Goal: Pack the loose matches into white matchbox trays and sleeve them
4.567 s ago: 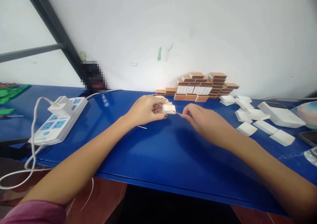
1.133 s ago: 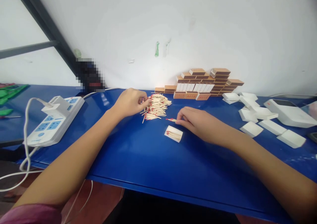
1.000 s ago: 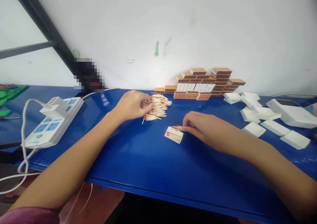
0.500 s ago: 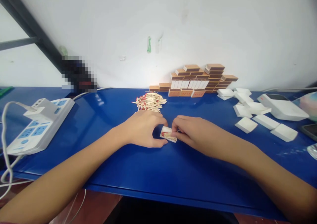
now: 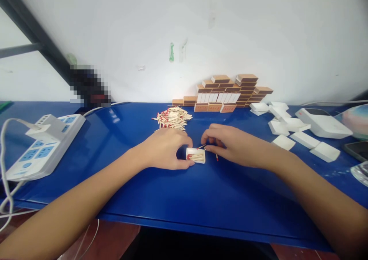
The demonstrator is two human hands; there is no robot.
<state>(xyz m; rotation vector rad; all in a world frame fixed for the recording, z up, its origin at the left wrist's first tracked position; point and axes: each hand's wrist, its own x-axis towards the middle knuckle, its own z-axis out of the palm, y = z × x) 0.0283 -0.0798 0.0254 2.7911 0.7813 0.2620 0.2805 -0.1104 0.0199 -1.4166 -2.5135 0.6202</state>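
Note:
A small white matchbox tray (image 5: pixel 196 152) rests on the blue table with several red-tipped matches (image 5: pixel 196 158) lying along its near side. My left hand (image 5: pixel 169 148) curves around the tray's left end, thumb at the near corner and fingers at the far one. Just right of the tray, my right hand (image 5: pixel 222 142) pinches a match (image 5: pixel 201 147) that slants over the tray's far edge. Another match (image 5: pixel 217 157) shows red tip down beneath that hand; whether it is held or lies loose I cannot tell. Beyond my left hand is a heap of loose matches (image 5: pixel 174 118).
Brown matchboxes (image 5: pixel 220 85) are stacked along the wall. White empty-looking trays (image 5: pixel 283 127) lie scattered at the right, beside a white device (image 5: pixel 323 122). A white power strip (image 5: pixel 43 148) with a cable stands at the left. The table's front edge (image 5: pixel 184 227) runs below my arms.
My right hand has moved slightly up and right, out of the tray, and a match now shows at its fingertips. My left hand stays at the tray. The view has shifted a little.

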